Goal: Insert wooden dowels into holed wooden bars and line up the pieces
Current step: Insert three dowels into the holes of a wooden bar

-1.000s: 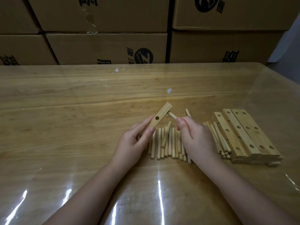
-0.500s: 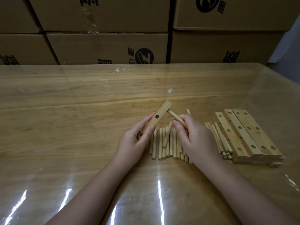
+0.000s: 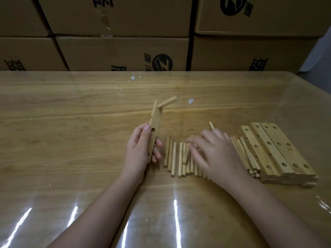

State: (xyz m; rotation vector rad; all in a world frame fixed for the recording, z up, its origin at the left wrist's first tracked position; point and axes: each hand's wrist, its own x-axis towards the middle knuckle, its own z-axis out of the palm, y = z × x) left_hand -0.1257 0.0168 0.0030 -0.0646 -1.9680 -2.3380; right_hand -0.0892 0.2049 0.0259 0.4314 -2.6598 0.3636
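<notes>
So far only one dowel (image 3: 167, 103) stood in the bar (image 3: 154, 129), gripped by the left hand (image 3: 141, 152). At three o'clock, the right hand (image 3: 214, 154) lay fingers spread, blurred, over loose dowels (image 3: 176, 158); farther right, stacked bars (image 3: 275, 151) remained unfilled.

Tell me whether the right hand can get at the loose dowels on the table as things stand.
Probably yes. The right hand already hovers over the row of loose dowels, fingers spread, with nothing between them. The left hand holds the bar off to the side, clear of the way.
</notes>
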